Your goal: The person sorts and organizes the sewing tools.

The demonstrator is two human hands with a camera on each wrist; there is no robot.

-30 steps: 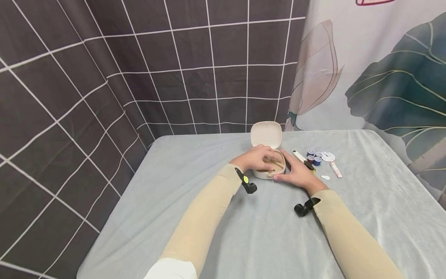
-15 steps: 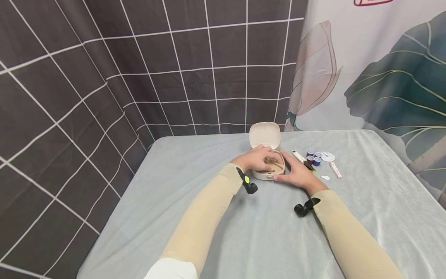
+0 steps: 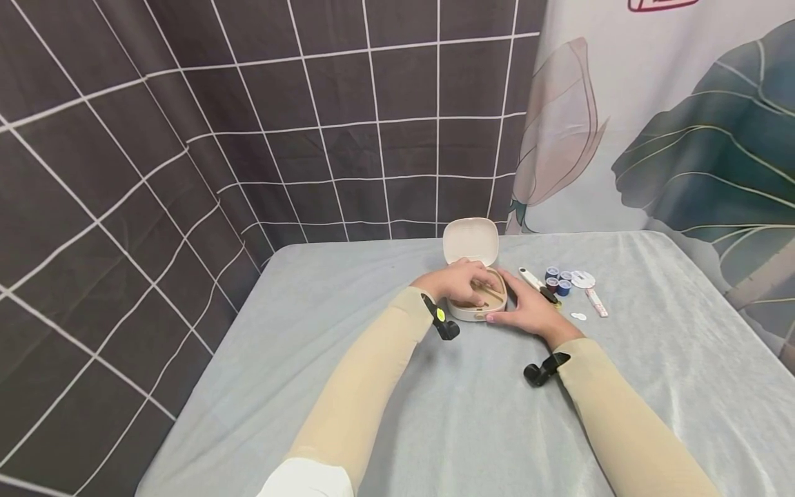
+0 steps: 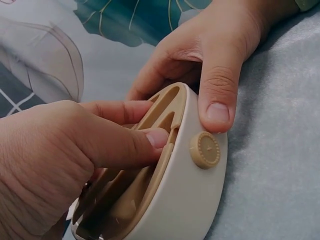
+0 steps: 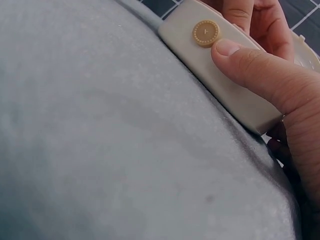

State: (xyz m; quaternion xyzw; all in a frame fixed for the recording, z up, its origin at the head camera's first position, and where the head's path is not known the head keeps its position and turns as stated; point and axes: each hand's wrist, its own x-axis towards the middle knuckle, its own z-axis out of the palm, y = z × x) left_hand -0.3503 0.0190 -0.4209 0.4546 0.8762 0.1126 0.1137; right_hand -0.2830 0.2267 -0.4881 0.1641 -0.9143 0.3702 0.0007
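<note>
Box [image 4: 180, 202] (button mark [image 5: 205, 32] illegible) is gripped by right hand [image 3: 533, 308]; left hand [image 3: 458, 281] reaches inside, grip unclear.

No word or number can be read; the round knob [image 5: 206, 33] on the box [image 5: 235, 95] bears a tiny unclear mark, and the red marking [image 3: 663, 9] on the curtain [image 3: 627, 103] is cut off

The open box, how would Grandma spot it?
Find the grey cloth, then its far side. There, the left hand reaches into the open box; the right hand grips its side. Unlike the spools, it has a raised lid and round tan button.
</note>
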